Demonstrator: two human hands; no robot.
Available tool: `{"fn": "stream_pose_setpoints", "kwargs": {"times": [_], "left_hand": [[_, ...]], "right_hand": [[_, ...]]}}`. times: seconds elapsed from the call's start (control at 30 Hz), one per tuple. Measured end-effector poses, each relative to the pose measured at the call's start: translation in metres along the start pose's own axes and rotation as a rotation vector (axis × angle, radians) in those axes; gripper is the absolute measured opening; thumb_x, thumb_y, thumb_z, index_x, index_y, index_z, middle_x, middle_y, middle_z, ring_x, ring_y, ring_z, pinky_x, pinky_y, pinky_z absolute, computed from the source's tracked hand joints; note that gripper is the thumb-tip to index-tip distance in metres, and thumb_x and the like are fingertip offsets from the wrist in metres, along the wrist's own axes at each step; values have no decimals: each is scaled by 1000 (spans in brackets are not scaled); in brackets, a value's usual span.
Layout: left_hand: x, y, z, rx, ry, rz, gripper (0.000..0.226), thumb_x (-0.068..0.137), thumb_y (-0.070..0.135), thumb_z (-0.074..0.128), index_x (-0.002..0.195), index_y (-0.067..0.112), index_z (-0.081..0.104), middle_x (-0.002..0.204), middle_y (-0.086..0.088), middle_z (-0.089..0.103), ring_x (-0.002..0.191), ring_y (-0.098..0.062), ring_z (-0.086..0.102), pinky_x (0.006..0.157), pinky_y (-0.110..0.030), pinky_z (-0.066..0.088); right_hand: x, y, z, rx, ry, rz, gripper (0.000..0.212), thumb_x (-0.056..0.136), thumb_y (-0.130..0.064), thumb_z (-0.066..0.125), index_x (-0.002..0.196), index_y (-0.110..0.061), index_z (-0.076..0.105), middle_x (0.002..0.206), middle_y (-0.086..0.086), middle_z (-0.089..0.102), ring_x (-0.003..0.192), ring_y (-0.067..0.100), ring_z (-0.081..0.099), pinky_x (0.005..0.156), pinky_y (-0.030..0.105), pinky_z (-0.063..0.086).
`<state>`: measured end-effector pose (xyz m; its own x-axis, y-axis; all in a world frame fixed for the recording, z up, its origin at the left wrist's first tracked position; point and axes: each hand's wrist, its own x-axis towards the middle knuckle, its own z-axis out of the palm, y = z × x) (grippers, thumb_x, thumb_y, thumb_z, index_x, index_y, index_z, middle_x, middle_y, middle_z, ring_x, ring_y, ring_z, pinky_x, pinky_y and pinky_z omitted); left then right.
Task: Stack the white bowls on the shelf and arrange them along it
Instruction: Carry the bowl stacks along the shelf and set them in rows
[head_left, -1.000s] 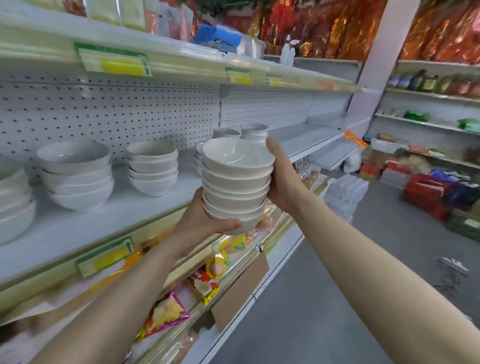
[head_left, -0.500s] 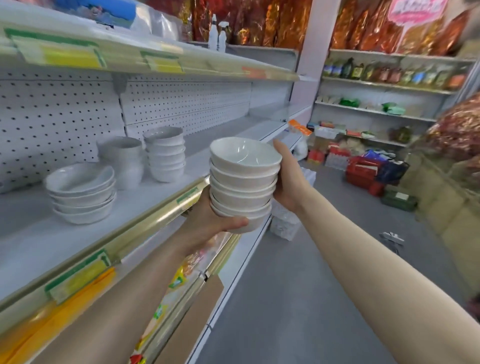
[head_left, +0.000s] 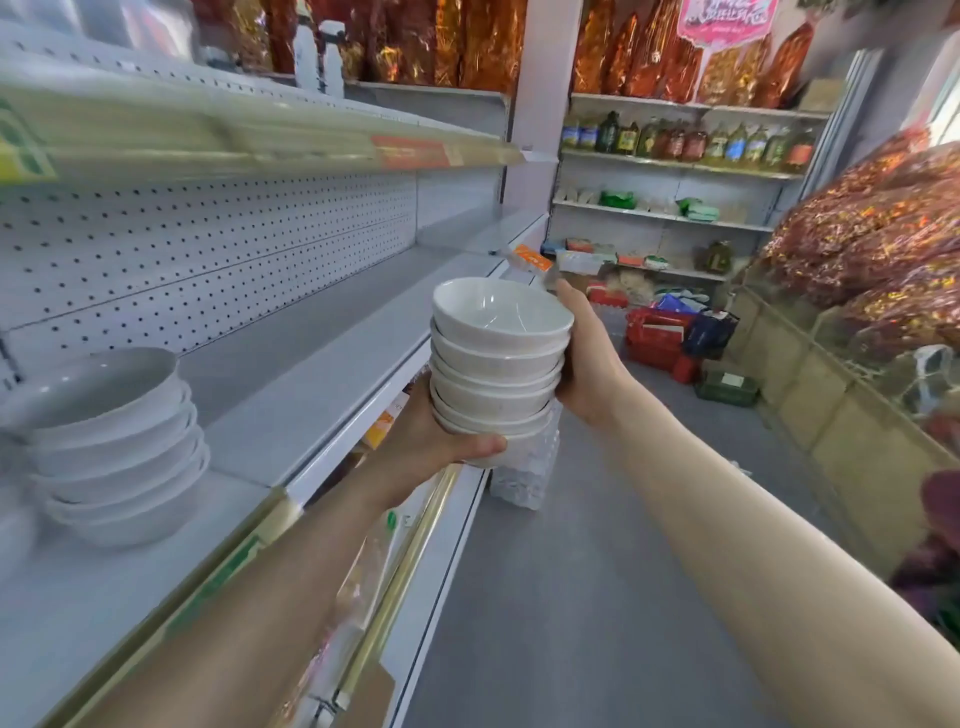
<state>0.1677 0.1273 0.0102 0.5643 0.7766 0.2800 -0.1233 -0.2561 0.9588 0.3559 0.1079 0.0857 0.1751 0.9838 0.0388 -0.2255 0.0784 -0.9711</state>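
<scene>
Item: stack of white bowls, upright, clasped between left hand beneath and right hand alongside; bare shelf lies leftward, nearer the left hand.

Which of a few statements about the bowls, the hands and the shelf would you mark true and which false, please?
1. The left hand and right hand both hold one stack of white bowls. True.
2. That stack stands on the shelf. False: the hands carry it in the air.
3. A second bowl stack stands on the shelf, further left. True.
4. The top carried bowl holds food. False: it is empty.
</scene>
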Motion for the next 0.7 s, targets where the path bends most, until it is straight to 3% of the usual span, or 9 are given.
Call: {"fn": "stream_pose_setpoints", "kwargs": {"times": [0.1, 0.27, 0.33, 0.5, 0.57, 0.63, 0.7], "left_hand": [[52, -20, 0, 16, -10, 1, 79, 67, 3, 87, 125, 35, 45, 121, 7, 62, 103, 3, 63, 72, -20, 56], [148, -56, 4, 19, 38, -2, 91, 56, 25, 90, 134, 32, 43, 127, 7, 61, 116, -9, 60, 85, -37, 59], [190, -66, 9, 19, 62, -5, 88, 60, 21, 91, 133, 34, 44, 125, 9, 62, 114, -8, 61, 80, -34, 59], [300, -80, 26, 43, 98, 24, 69, 68, -4, 84, 113, 35, 50, 98, 29, 68, 93, 8, 65, 67, -19, 56], [339, -87, 30, 35, 112, 33, 67, 70, -8, 80, 112, 34, 49, 96, 30, 68, 92, 10, 65, 66, -17, 55], [376, -95, 31, 47, 114, 38, 66, 71, -11, 78, 111, 34, 50, 97, 29, 69, 93, 9, 65, 66, -16, 55], [411, -107, 27, 54, 120, 41, 67, 69, -6, 83, 112, 35, 52, 101, 25, 70, 96, 5, 66, 69, -20, 56]], "right_hand": [[49, 1, -26, 9, 6, 3, 59, 96, -60, 34, 121, -17, 67, 118, 6, 71, 112, 22, 66, 108, 41, 42], [148, 2, -75, 5, -25, 0, 62, 92, -62, 39, 126, -18, 65, 124, 8, 68, 117, 26, 63, 112, 46, 37], [190, -5, -96, -12, -27, 0, 62, 90, -62, 42, 128, -18, 63, 124, 7, 68, 117, 25, 63, 112, 46, 37], [295, -30, -149, -44, -55, 20, 59, 91, -62, 44, 127, -20, 64, 121, 4, 70, 115, 24, 64, 110, 45, 40], [332, -37, -165, -56, -66, 22, 54, 90, -62, 46, 118, -23, 70, 119, 4, 71, 115, 24, 64, 111, 47, 39], [368, -40, -180, -42, -65, 33, 46, 90, -62, 47, 94, -27, 77, 113, 4, 72, 113, 25, 64, 110, 48, 39], [404, -39, -195, -22, -69, 36, 48, 88, -63, 47, 99, -26, 76, 115, 5, 72, 113, 26, 64, 110, 48, 39]]}}
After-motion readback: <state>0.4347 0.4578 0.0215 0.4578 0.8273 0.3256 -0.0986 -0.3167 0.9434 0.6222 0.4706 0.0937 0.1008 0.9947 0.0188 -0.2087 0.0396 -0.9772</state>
